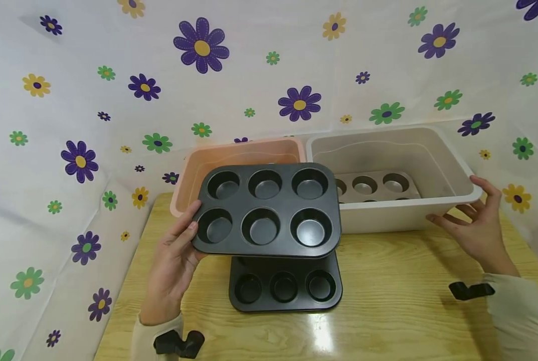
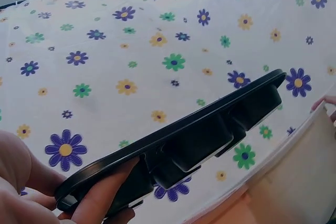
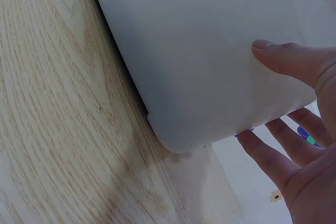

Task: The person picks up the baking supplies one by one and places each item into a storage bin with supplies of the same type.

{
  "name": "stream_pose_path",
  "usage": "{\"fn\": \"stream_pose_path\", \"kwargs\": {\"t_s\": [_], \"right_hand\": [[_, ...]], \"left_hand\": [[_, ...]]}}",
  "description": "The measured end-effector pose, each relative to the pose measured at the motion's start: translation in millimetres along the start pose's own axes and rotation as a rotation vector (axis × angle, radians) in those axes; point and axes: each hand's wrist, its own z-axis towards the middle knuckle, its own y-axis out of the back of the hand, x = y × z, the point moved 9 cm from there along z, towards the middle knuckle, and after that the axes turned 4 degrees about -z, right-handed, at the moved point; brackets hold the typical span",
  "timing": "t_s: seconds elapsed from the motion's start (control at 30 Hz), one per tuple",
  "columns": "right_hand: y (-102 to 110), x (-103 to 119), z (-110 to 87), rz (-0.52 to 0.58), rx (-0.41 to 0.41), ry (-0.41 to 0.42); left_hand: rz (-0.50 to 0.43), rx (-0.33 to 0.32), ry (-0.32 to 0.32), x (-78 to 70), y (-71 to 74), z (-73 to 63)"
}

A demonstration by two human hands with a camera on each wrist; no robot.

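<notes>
In the head view, my left hand [image 1: 171,273] holds a dark six-cup muffin pan [image 1: 269,203] by its left edge, thumb on top. The pan is raised, tilted towards me, cups facing up. In the left wrist view the fingers [image 2: 107,190] reach under the muffin pan [image 2: 205,140]. Partly hidden below it, a second dark muffin pan [image 1: 300,288] lies on the table. My right hand [image 1: 481,225] touches the right front corner of a white bin [image 1: 386,218]; in the right wrist view its spread fingers [image 3: 268,156] lie along the side, thumb at the front.
Inside the white bin lies a lighter brown muffin pan [image 1: 380,184]. A pink bin [image 1: 187,175] stands to its left, partly hidden by the raised pan. Both stand on a wooden table [image 1: 386,296], before a white flowered cloth [image 1: 250,75].
</notes>
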Motion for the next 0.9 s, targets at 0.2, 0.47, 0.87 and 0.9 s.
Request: {"fn": "stream_pose_path", "kwargs": {"t_s": [0.2, 0.47, 0.87, 0.9], "right_hand": [[1, 1, -1.0, 0.023, -0.006, 0.013], [1, 2, -0.3, 0.008, -0.008, 0.004], [0, 4, -0.2, 0.056, -0.016, 0.001], [0, 4, -0.5, 0.052, -0.016, 0.0]], "left_hand": [[0.004, -0.012, 0.045, 16.2, -25.9, 20.4], [-0.039, -0.066, 0.111, 44.2, -51.2, 47.2], [-0.05, -0.066, 0.097, 80.8, -100.5, 79.9], [-0.058, -0.068, 0.098, 83.7, -104.1, 82.1]]}}
